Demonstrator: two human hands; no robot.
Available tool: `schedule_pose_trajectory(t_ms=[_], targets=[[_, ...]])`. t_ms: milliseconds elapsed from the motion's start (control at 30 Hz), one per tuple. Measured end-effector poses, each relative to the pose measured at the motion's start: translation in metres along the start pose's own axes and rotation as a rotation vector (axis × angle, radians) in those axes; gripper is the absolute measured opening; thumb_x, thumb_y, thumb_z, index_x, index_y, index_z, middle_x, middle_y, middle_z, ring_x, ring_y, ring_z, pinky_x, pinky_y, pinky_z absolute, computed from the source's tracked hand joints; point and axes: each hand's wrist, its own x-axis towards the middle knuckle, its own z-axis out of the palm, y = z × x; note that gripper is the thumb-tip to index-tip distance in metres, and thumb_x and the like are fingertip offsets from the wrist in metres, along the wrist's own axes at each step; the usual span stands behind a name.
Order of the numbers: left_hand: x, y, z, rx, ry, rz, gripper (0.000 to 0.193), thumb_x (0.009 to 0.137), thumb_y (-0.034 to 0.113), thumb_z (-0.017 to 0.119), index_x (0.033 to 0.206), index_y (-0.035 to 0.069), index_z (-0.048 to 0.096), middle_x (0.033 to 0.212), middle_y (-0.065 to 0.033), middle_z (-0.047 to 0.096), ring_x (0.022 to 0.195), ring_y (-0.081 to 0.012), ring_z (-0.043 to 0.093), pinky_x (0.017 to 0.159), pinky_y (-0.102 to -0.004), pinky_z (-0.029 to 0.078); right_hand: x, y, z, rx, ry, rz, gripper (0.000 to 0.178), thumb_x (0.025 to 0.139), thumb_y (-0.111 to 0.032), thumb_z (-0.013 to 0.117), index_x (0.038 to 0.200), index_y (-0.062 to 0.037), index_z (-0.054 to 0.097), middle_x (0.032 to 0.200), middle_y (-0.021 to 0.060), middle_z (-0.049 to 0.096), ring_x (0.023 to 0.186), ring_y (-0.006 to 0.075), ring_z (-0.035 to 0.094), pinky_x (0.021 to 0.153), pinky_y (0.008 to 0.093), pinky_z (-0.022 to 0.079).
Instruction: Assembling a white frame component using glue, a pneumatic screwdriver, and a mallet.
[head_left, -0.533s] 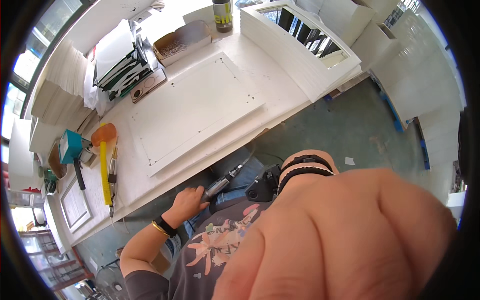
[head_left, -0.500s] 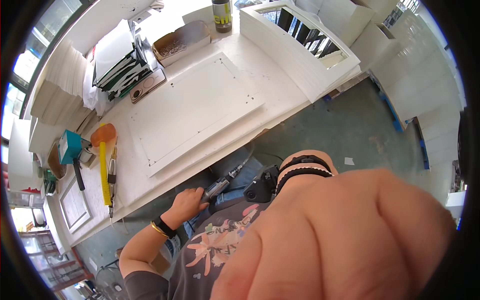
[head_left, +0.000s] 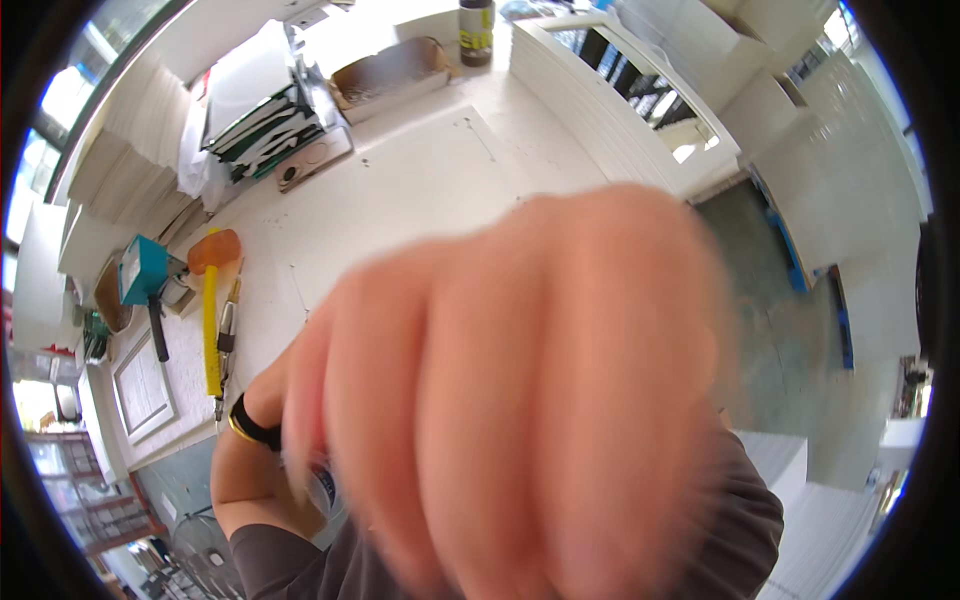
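Note:
My right hand (head_left: 520, 380) fills the middle of the view, very close and blurred. Its fingers are bent and pressed together; the fingertips are hidden, so I cannot make out what they hold, if anything. Behind it my left forearm (head_left: 245, 480) reaches up to the table's near edge, with a black band and a gold bracelet at the wrist. The left hand's fingers are covered by the right hand. Partly hidden beyond lies a flat white panel (head_left: 400, 190) with small dark marks near its edges.
Left on the table lie a mallet (head_left: 212, 252) with orange head and yellow handle, a slim metal power tool (head_left: 229, 325) and a teal box-shaped thing (head_left: 143, 270). Behind are a phone (head_left: 315, 160), an open carton (head_left: 390, 82), a bottle (head_left: 477, 35) and stacked white frames (head_left: 600, 120).
My right hand has swung from the lower right to the middle, covering the left hand and the power screwdriver it held. The left wrist has shifted left and the view has tilted slightly.

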Motion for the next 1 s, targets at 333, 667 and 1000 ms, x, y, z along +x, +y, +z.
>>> schedule_pose_trajectory(t_ms=[333, 667, 1000], targets=[[0.109, -0.048, -0.083, 0.069, 0.204, 0.007, 0.027, 0.087, 0.023, 0.057, 0.097, -0.002, 0.06, 0.08, -0.0071, 0.064, 0.074, -0.0124, 0.06, 0.068, -0.0259, 0.047, -0.029, 0.047, -0.253, -1.256, 0.386, 1.138, 0.019, 0.078, -0.008, 0.056, 0.094, 0.0006, 0.062, 0.086, 0.006, 0.063, 0.078, 0.01, 0.059, 0.072, 0.0226, 0.05], [0.138, -0.107, -0.061, 0.137, 0.292, 0.098, 0.034, 0.085, 0.031, 0.058, 0.104, 0.002, 0.059, 0.097, -0.0135, 0.062, 0.09, -0.0261, 0.059, 0.076, -0.0327, 0.048, -0.047, 0.145, -0.446, -1.985, 0.111, 1.434, 0.03, 0.081, -0.022, 0.053, 0.096, 0.0027, 0.062, 0.1, 0.0216, 0.062, 0.098, 0.0334, 0.058, 0.086, 0.0394, 0.046], [0.088, -0.094, -0.066, -0.119, 0.235, 0.142, 0.026, 0.086, 0.025, 0.058, 0.102, 0.004, 0.058, 0.09, -0.0117, 0.063, 0.086, -0.0274, 0.06, 0.073, -0.0342, 0.047, -0.065, 0.215, -0.552, -2.085, 0.275, 1.777, 0.028, 0.08, -0.022, 0.059, 0.096, 0.0004, 0.065, 0.102, 0.0176, 0.063, 0.095, 0.033, 0.061, 0.081, 0.0417, 0.048]])
